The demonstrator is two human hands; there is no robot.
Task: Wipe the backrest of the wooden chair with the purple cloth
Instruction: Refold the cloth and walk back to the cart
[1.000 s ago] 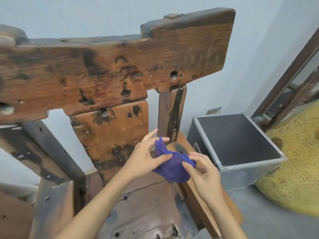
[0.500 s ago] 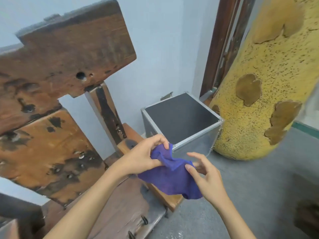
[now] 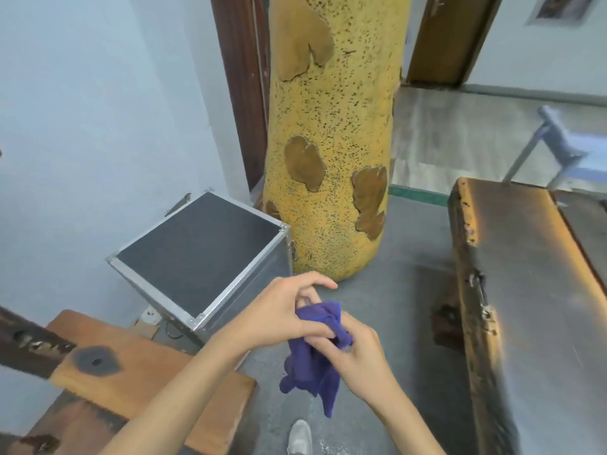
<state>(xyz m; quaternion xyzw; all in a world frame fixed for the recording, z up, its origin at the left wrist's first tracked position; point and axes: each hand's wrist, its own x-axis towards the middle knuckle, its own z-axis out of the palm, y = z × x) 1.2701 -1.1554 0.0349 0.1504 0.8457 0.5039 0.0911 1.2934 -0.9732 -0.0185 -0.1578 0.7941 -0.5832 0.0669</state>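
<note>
The purple cloth (image 3: 312, 362) hangs bunched between both my hands above the grey floor. My left hand (image 3: 282, 313) pinches its upper edge with thumb and fingers. My right hand (image 3: 354, 359) grips the cloth from the right, fingers curled into the folds. Only the right corner of the wooden chair (image 3: 131, 369) shows at the lower left, with a dark upright post stub at the far left edge. The backrest is out of view.
A metal-edged black case (image 3: 197, 257) stands left of centre against the pale wall. Behind it rises a big yellow speckled column (image 3: 331, 133). A dark wooden bench (image 3: 525, 290) runs along the right. My shoe (image 3: 299, 436) shows on the floor below.
The view has swung right and away from the chair, so the backrest has left the frame. Both hands stay on the cloth, now gathered tighter and hanging lower.
</note>
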